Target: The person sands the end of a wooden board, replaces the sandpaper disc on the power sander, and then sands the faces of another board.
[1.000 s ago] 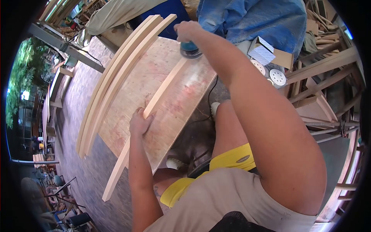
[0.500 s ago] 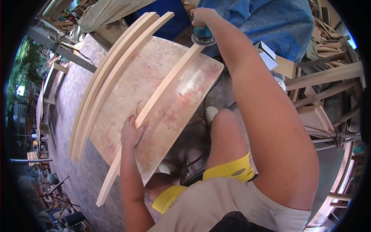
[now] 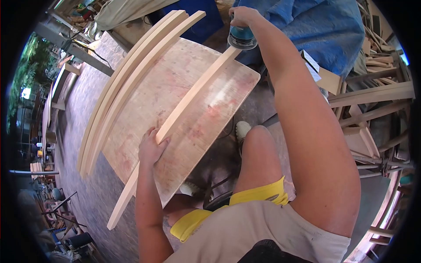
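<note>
A long, slightly curved wooden strip (image 3: 193,98) lies across the plywood work board (image 3: 153,83), its near end jutting past the board's edge. My left hand (image 3: 152,147) is wrapped round the strip's lower half, thumb on the near side and fingers on the far side. At the far end, my right hand (image 3: 244,16) grips the top of a teal power sander (image 3: 242,37). The sander's round pad rests on or just over the strip's far tip; exact contact is hard to see.
Several curved wooden strips (image 3: 127,74) lie side by side along the board's left side. A blue tarp (image 3: 315,35) covers something beyond the sander. Stacked wooden frames and offcuts (image 3: 372,94) crowd the right. My knee (image 3: 258,153) is close to the board's near edge.
The view has shifted slightly, so the board and far strips appear a little to the right. Both hands keep their holds, and the sander stays at the strip's far end.
</note>
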The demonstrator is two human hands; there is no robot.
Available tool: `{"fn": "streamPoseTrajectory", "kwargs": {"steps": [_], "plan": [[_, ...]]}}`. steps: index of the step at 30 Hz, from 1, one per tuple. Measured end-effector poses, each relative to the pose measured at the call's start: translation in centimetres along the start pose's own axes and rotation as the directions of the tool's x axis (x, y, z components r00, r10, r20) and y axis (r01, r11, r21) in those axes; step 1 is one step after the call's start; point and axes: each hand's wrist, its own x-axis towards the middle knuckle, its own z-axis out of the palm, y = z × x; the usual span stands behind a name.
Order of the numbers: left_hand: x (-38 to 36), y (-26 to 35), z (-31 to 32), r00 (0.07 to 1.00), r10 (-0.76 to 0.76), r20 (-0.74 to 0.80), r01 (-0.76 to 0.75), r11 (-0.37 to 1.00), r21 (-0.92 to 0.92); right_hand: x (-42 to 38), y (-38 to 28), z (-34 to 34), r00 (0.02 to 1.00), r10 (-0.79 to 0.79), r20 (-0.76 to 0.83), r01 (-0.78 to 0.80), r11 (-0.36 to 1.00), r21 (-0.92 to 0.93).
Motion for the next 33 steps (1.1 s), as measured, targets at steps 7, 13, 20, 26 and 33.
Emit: {"fn": "streamPoseTrajectory", "kwargs": {"steps": [7,13,20,26,33], "plan": [[0.1,-0.2,0.3,1.0,-0.01,0.011,0.009,1.0,0.02,-1.6,-1.2,-0.5,0.999,-0.043,-0.005,0.043,0.999,0.001],[0.1,-0.3,0.4,1.0,-0.013,-0.01,0.013,1.0,0.015,-4.4,-4.4,-0.9,0.989,-0.144,-0.027,0.143,0.989,-0.047],[-0.4,0.0,-0.3,1.0,-0.003,-0.028,0.003,1.0,-0.019,-8.6,-10.6,-0.8,0.966,-0.252,-0.057,0.249,0.967,-0.049],[-0.9,-0.2,-0.4,0.996,-0.028,-0.082,0.02,0.995,-0.103,-13.4,-17.2,-2.2,0.949,-0.313,0.033,0.314,0.949,-0.031],[-1.4,-1.3,0.3,0.989,-0.016,-0.149,0.0,0.994,-0.11,-18.4,-24.2,-2.2,0.912,-0.409,-0.016,0.409,0.912,-0.009]]}}
